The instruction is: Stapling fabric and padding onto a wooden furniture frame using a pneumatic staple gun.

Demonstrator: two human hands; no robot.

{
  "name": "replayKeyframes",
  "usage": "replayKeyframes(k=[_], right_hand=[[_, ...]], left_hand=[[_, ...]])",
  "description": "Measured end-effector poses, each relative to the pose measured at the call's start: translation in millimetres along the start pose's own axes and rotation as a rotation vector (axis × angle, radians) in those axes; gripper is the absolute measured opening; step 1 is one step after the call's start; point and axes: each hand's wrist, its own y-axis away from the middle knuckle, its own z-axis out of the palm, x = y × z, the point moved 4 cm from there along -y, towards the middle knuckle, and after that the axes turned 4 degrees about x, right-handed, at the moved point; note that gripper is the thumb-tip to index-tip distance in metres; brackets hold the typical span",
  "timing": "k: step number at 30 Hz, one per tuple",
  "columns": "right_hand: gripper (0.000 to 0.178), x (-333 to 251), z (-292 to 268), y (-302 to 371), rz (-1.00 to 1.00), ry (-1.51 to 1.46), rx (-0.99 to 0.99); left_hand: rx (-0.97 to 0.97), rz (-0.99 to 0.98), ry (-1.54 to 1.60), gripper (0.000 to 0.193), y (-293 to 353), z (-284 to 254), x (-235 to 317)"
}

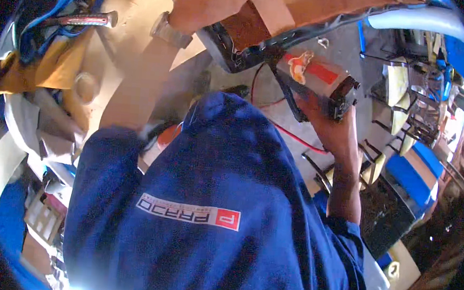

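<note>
A brown upholstered panel (335,14) with a dark edge spans the top of the view. My left hand (205,4), below a wristwatch (171,31) on its forearm, grips the panel's left part; its fingertips are hard to make out against the brown covering. My right hand (329,122) is wrapped round a staple gun (316,75) with a grey body and a red label. The nose of the gun is close to the panel's lower dark edge; whether they touch I cannot tell. A red hose (298,139) runs below the gun.
On the left is a tan work surface (129,0) with a round container (86,87), brown cloth (63,69), and a tool with a red-and-pale handle (84,20). Several pale chair parts with dark legs (397,84) stand at right, near a blue-topped bench (412,173).
</note>
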Motion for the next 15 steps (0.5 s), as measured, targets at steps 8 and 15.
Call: replayKeyframes(k=[8, 15], right_hand=[[0.029, -3.3, 16.4, 1.5, 0.087, 0.059, 0.043], [0.031, 19.3, 11.3, 11.7, 0.173, -0.131, 0.119]], left_hand=[[-0.137, -0.08, -0.014, 0.024, 3.2, 7.2, 0.5], [-0.013, -0.012, -0.05, 0.02, -0.2, 3.9, -4.1]])
